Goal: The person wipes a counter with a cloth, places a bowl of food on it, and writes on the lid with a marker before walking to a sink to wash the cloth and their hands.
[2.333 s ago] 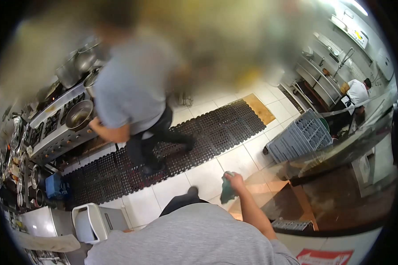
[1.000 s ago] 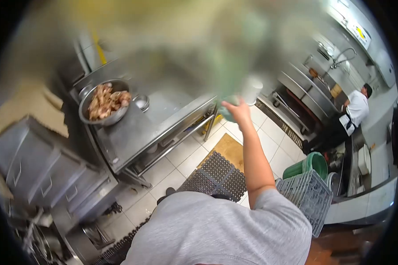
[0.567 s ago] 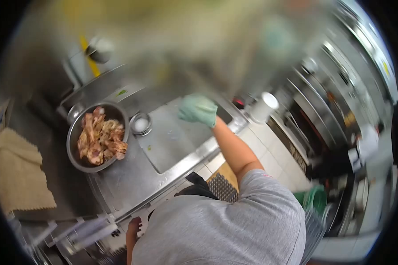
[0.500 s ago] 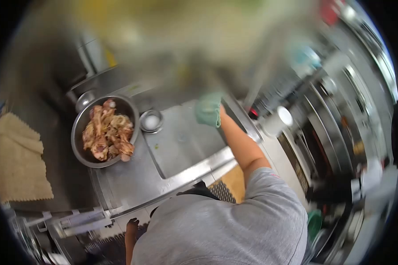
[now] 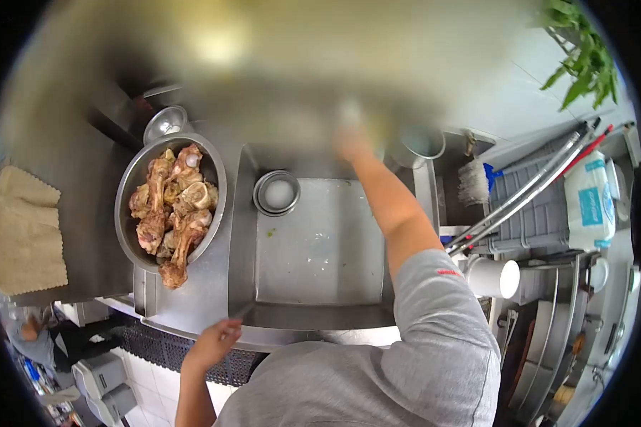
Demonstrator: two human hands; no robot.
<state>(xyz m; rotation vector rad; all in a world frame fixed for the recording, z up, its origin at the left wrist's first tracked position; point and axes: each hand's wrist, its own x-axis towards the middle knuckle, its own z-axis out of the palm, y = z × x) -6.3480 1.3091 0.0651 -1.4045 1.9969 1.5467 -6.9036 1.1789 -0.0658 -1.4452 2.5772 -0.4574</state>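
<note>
My left hand (image 5: 217,340) hovers near the sink's front edge, below the metal bowl, with its fingers loosely apart and nothing visible in them. My right hand (image 5: 354,144) reaches to the back of the sink (image 5: 320,285), where a blur over the upper view hides its fingers. A pale smear shows just beyond it, too blurred to name. To the left stands a big steel bowl (image 5: 124,235) of cooked-looking meaty bones (image 5: 181,213), one sticking out over the rim. Small nested metal bowls (image 5: 292,206) sit in the sink's back left corner.
A metal pot (image 5: 427,146) stands at the back right. Long metal poles (image 5: 520,192) lean near a grey crate (image 5: 527,213) and a white container (image 5: 495,277). A beige cloth (image 5: 28,228) lies far left. Another person (image 5: 32,345) is at lower left.
My view has swung right and levelled over the sink. My left hand has risen from low at my side toward the sink edge. The green cloth at my right hand is no longer visible.
</note>
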